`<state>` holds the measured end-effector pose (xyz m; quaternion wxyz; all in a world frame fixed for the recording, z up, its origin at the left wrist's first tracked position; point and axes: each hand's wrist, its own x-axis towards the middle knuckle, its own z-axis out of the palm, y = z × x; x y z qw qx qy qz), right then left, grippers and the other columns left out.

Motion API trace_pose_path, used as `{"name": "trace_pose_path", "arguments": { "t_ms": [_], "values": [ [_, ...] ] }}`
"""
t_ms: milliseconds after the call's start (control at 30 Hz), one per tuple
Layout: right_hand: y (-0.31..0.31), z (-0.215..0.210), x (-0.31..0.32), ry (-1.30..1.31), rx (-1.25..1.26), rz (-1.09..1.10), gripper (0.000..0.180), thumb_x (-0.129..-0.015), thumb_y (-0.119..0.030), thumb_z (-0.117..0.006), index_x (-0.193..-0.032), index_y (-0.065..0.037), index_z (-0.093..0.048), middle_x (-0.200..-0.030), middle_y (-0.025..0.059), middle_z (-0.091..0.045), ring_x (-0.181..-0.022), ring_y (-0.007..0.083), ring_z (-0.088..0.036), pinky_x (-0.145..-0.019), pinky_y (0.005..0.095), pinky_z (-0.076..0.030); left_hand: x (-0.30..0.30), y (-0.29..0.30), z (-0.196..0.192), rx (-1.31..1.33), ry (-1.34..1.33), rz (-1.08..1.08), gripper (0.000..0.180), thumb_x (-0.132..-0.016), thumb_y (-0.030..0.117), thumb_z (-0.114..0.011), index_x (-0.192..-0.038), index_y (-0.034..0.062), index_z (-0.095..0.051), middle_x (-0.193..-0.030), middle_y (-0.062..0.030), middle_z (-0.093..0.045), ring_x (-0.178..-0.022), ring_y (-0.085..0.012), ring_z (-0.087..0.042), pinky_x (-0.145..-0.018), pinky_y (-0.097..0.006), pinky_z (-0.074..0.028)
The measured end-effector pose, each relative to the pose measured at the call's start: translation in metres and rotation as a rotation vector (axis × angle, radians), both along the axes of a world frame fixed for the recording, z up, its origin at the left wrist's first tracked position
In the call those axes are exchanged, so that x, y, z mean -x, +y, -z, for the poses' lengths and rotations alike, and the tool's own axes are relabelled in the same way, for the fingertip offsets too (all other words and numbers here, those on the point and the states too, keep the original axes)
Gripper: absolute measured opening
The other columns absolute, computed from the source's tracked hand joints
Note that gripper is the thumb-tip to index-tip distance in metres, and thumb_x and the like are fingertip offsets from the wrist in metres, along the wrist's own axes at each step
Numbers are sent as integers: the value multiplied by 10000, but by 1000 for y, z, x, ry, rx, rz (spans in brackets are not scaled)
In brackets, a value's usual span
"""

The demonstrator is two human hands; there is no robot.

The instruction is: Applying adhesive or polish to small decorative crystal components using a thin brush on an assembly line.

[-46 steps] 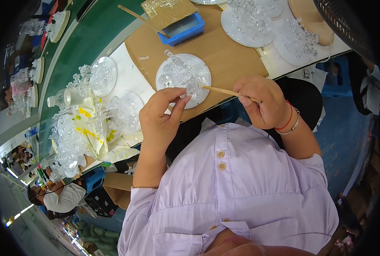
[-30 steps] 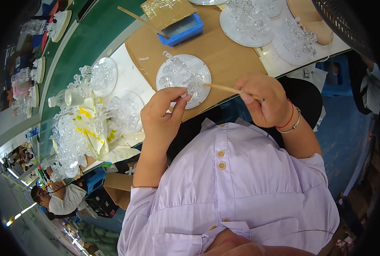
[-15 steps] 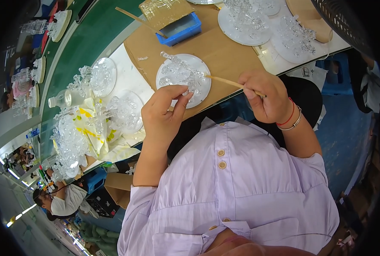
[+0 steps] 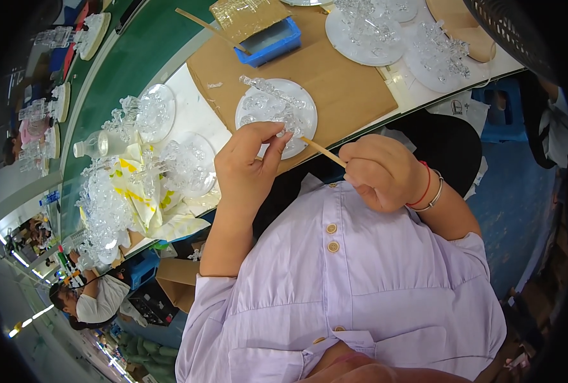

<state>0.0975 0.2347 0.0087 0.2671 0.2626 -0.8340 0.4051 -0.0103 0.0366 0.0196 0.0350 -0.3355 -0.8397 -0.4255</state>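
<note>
In front of me a round white disc (image 4: 309,115) bears a cluster of clear plastic parts (image 4: 268,105), with one long clear piece lying slantwise across it. Thumb and forefinger of my left hand (image 4: 246,159) pinch a small clear plastic piece at the cluster's near side; the fingers hide most of it. My right hand (image 4: 386,173) is closed round a thin wooden stick (image 4: 322,152). The stick's tip points at the disc's near right edge, close to my left fingertips; whether it touches anything I cannot tell.
A cardboard sheet (image 4: 341,96) lies under the disc. Beyond it stand a blue tray (image 4: 271,48) and another stick (image 4: 207,29). More clear assemblies on discs (image 4: 367,48) fill the far right; a plastic bottle (image 4: 99,145) and yellow-white wrapping (image 4: 137,185) lie left. A person (image 4: 96,303) sits far left.
My right hand has moved left and toward me, bringing the stick's tip down from the cluster to the disc's near side. My left hand has barely moved and keeps its pinch.
</note>
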Motion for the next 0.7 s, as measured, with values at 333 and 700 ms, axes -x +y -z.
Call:
{"name": "trace_pose_path", "arguments": {
  "t_ms": [333, 700],
  "values": [
    [-5, 14, -2, -31, 99, 90, 145, -818, 13, -619, -911, -13, -511, -887, 164, -615, -660, 284, -602, -589, 333, -505, -1, 0, 0, -17, 7, 11, 162, -735, 26, -763, -858, 32, -658, -798, -86, -678, -681, -184, -660, -605, -263, -514],
    [-2, 10, -4, 9, 111, 134, 131, -857, -32, -618, -911, -28, -498, -824, 133, -624, -619, 249, -588, -549, 310, -484, 22, -14, -15, -167, 5, 17, 207, -734, 96, -784, -898, 27, -679, -831, -88, -681, -765, -200, -664, -691, -268, -507]
  ]
}}
